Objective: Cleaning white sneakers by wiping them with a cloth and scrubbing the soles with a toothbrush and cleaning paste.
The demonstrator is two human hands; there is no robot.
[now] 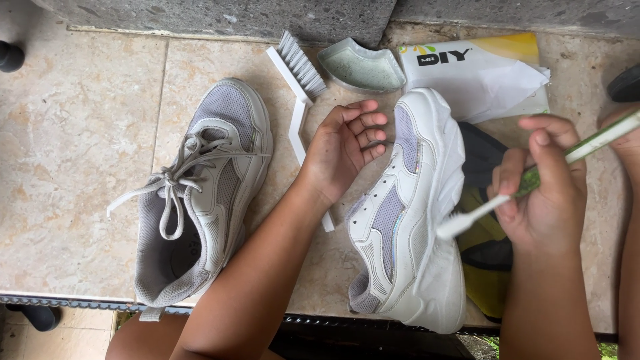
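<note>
Left hand (347, 143) hovers palm-up, grip open, beside the white sneaker (407, 220) lying tilted on the tiled floor (73, 167). Right hand (543, 197) grip closed around a toothbrush (533, 177), bristles at the sole.

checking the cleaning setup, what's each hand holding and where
Right hand holds a toothbrush mid-handle, bristles at the shoe. Left hand is open, holding nothing.

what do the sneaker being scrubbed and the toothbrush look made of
Sneaker: apparently smooth white synthetic leather with greyish mesh panels showing a woven texture, and a thick matte, foam-like sole. Toothbrush: seemingly hard plastic, white and green handle, pale bristles at the tip.
</note>
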